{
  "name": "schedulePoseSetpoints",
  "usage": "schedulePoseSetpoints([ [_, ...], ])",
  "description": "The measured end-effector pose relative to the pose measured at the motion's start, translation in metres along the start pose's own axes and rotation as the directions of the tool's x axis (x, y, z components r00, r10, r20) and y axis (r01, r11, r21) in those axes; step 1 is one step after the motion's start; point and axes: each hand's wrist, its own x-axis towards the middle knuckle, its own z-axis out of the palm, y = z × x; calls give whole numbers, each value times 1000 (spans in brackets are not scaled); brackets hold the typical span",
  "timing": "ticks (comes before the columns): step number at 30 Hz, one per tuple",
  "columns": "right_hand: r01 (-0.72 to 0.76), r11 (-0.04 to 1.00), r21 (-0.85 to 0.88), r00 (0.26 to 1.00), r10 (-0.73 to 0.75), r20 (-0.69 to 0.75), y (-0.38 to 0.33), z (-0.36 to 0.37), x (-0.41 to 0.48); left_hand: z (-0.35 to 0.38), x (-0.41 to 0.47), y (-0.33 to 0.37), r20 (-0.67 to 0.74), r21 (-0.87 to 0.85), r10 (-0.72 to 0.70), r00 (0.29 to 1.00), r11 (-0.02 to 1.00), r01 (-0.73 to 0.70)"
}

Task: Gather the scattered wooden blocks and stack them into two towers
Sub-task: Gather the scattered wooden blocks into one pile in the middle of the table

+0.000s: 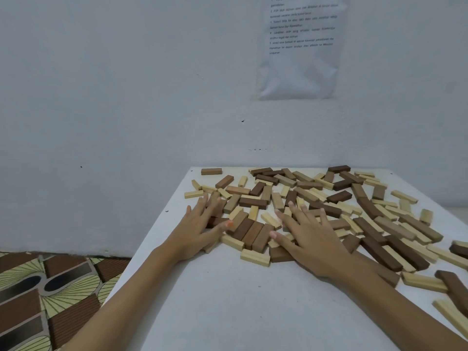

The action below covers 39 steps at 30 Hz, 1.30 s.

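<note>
Wooden blocks [253,203] lie scattered flat over the white table [228,300], none stacked. Toward the table's near side, left hand [200,228] and right hand [312,240] rest palm-down on the blocks, fingers spread, gripping none. More blocks reach the table's far edge.

Blocks [253,202] crowd the table [228,300] beyond both flat hands. They fill the gap between the left hand [200,230] and the right hand [312,240] and spread far to the right. Behind the wrists, toward the person, open surface gives room. A wall [126,97] rises just past the farthest blocks. The table's edge runs just left of the left hand.
</note>
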Motion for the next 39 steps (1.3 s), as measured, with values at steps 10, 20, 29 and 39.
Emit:
schedulePoseSetpoints([
  [10,-87,985,151,988,105,-114,45,-48,-65,27,-8,72,-142,111,322,936,945,-308],
  [20,-388,903,185,896,416,-154,131,-50,-170,82,-10,170,103,176,456,884,866,-467],
  [29,-664,715,219,740,671,52,188,-30,-201,123,17,216,341,214,353,871,873,-438],
  [39,-608,756,244,790,608,86,209,-26,-128,137,32,208,264,274,333,905,874,-402],
])
